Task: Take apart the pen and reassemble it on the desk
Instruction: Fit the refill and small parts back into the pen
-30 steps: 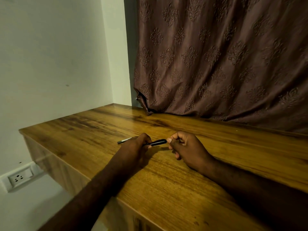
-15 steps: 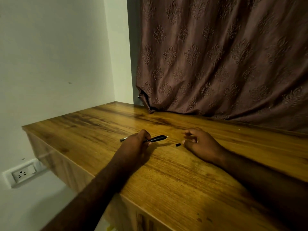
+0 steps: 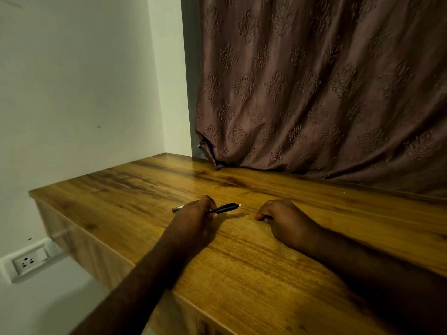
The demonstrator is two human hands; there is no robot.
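Note:
On the wooden desk (image 3: 242, 267), my left hand (image 3: 193, 218) is closed around the middle of a black pen (image 3: 226, 208). The pen lies almost level just above the desktop. Its grey end (image 3: 177, 209) sticks out to the left of my fist, and its black barrel points right and ends in a small white tip (image 3: 239, 205). My right hand (image 3: 283, 218) rests on the desk a short way to the right of that tip, palm down with its fingers curled under. Whatever is beneath those fingers is hidden.
A brown patterned curtain (image 3: 326, 93) hangs along the desk's far edge. A pale wall (image 3: 84, 93) borders the desk on the left, with a white socket (image 3: 29, 261) low down. The desk's near edge runs diagonally under my left forearm.
My right hand pulled a small black piece off the pen's right end and set it on the desk. It has since moved left over that spot, hiding the piece. The pen's white tip now shows.

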